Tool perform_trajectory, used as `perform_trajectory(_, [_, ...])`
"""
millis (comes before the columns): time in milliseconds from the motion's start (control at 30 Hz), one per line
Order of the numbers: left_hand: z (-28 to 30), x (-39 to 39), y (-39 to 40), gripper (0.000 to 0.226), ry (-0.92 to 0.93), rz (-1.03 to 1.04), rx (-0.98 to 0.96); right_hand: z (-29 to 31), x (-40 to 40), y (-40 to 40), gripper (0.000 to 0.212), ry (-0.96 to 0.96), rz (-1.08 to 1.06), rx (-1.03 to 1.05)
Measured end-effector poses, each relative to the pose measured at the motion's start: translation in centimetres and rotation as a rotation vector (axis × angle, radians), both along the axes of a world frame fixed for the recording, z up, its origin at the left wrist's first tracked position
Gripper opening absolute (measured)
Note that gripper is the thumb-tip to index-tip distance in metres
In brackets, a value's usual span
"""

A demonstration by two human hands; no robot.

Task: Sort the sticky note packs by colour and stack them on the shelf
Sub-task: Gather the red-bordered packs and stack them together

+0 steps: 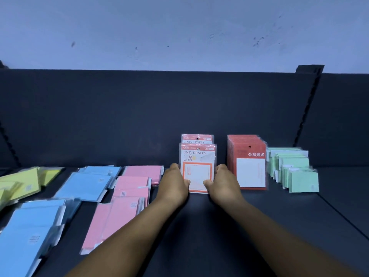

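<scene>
dark matte shelf (219, 226) with a tall flat back panel, seen from above and in front. at centre, a row of flat rectangular orange-and-white packs (197, 162) in glossy clear sleeves, standing upright one behind another, front card printed "university" with an orange-bordered blank square below. left hand (175, 184) and right hand (221, 182) clasping this row from either side, thumbs pressed on the front pack's lower face, fingers curled round its side edges; grip narrow, holding the packs. just beside on the right, not touching, a deeper upright row of red packs (247, 162), each a thin card with a punched hanging hole, gold characters and a white square pad. further right, stepped upright rows of pale green packs (293, 170), smaller, plain, shiny-wrapped. on the left, lying flat and loosely overlapped: pink packs (127, 196) nearest the left hand, blue packs (65, 200) beyond, yellow-green packs (22, 182) at the far edge, all smooth rectangles in crinkled transparent film. above the panel, a pale scuffed wall (179, 31). slotted upright rail (309, 100) at right of the panel.
</scene>
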State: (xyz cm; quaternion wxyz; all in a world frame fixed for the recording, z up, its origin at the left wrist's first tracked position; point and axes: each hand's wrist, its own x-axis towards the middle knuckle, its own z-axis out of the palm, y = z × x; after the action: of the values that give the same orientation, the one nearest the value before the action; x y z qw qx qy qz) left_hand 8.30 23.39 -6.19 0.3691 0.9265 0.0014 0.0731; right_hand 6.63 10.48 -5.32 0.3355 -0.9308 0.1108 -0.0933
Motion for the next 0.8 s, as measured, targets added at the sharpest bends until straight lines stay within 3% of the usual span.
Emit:
perform_trajectory(333, [-0.4,2.5,-1.4,0.043,-0.026,0.050,0.012,-0.3,2.7,0.0,0.036,-0.048,-0.044,0.007])
perform_trajectory(600, [-0.5,2.9,-2.0,0.037,-0.047,0.058,-0.022,-0.5,3.2,0.4,0.036,0.002,-0.023,-0.043])
perform_trajectory(800, [-0.3,3.0,-2.0,0.031,-0.034,0.036,0.056,-0.3,3.3,0.5,0.031,0.025,-0.013,-0.060])
